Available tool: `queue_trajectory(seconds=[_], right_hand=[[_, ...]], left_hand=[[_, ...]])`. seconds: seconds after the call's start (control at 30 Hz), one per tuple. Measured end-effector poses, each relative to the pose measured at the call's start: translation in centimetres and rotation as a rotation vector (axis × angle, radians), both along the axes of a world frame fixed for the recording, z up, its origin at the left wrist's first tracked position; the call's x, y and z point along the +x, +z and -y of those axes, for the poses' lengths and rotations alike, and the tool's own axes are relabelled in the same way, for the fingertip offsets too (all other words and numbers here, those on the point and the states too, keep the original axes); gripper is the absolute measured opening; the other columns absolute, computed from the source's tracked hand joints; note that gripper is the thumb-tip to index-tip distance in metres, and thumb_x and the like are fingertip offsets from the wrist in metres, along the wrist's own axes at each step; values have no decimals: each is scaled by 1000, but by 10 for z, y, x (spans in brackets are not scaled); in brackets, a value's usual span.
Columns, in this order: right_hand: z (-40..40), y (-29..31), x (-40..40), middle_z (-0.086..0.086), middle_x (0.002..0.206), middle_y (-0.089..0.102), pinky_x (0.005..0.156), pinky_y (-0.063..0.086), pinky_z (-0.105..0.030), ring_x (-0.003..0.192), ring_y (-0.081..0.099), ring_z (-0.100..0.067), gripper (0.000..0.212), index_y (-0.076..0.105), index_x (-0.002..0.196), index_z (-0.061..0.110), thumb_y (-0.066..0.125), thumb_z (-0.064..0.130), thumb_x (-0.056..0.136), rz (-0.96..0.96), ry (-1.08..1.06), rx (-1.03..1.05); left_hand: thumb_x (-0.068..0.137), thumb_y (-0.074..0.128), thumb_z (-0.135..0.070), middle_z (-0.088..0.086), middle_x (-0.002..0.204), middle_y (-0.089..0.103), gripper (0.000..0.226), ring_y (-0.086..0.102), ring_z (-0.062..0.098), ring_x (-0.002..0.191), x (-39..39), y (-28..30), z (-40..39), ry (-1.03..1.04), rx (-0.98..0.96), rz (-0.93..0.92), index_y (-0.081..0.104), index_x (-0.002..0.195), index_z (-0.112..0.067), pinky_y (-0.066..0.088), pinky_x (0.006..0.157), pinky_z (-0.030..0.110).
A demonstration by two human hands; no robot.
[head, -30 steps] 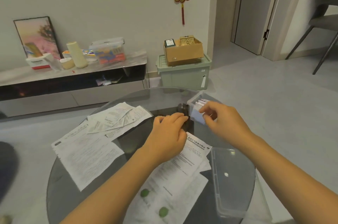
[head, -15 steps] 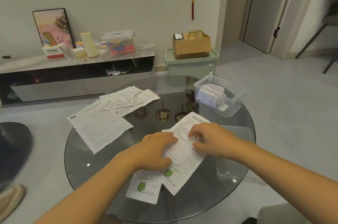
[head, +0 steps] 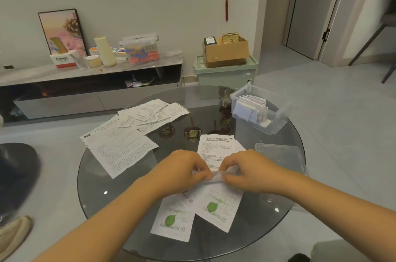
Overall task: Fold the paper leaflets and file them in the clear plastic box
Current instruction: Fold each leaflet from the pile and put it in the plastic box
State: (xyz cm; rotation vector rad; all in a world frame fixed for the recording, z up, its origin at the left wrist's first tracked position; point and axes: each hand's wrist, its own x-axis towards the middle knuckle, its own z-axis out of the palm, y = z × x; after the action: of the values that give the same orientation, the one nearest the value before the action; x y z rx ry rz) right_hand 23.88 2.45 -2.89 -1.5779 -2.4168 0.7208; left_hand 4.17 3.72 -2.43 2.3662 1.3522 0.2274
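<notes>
While our left hand and right hand each pinch the raised crease of the green-leaf leaflet, its long axis runs toward us; the clear plastic box lies beyond, nearer the right hand.

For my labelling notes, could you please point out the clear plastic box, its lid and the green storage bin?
clear plastic box [head: 278, 126]: head view, bare front wall.
lid [head: 280, 154]: head view, flat top.
green storage bin [head: 225, 75]: head view, front face.
</notes>
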Motion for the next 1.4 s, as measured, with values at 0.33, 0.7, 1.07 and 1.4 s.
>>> queue_trajectory(seconds=[0.33, 0.7, 1.07, 1.4], right_hand=[[-16, 15, 4, 7, 96, 68, 69, 50, -23, 82, 62, -9, 18, 64, 94, 27, 62, 42, 86, -186, -142, -152], [-33, -10, -15, 8, 84, 51, 64, 45, -26, 84, 56, -16, 46, 42, 121, 18, 67, 26, 84, -154, -373, -16], [-29, -12, -13, 11, 132, 46, 102, 31, -30, 122, 36, -13, 46, 53, 129, 30, 56, 50, 87, 183, -41, 255], [-41, -8, -8, 7, 91, 67, 69, 42, -25, 85, 59, -14, 20, 69, 96, 22, 55, 35, 90, 26, -157, 184]], left_hand=[[92, 55, -38, -11, 76, 59, 20, 50, 1, 64, 5, -5, -7, 254, 5, 274, 57, 75, -27, 35, 53, 15], [79, 74, -25, -6, 125, 41, 81, 55, 1, 90, -2, -14, -24, 333, 4, 350, 25, 143, -29, 49, 79, 20], [86, 59, -51, -16, 129, 50, 43, 39, 4, 120, -10, -22, -28, -13, 161, -121, 57, 124, -31, 16, 106, 27], [95, 48, -27, -8, 79, 62, 21, 48, 5, 60, 0, -18, -30, 153, 169, 61, 68, 97, -21, 35, 55, 19]])
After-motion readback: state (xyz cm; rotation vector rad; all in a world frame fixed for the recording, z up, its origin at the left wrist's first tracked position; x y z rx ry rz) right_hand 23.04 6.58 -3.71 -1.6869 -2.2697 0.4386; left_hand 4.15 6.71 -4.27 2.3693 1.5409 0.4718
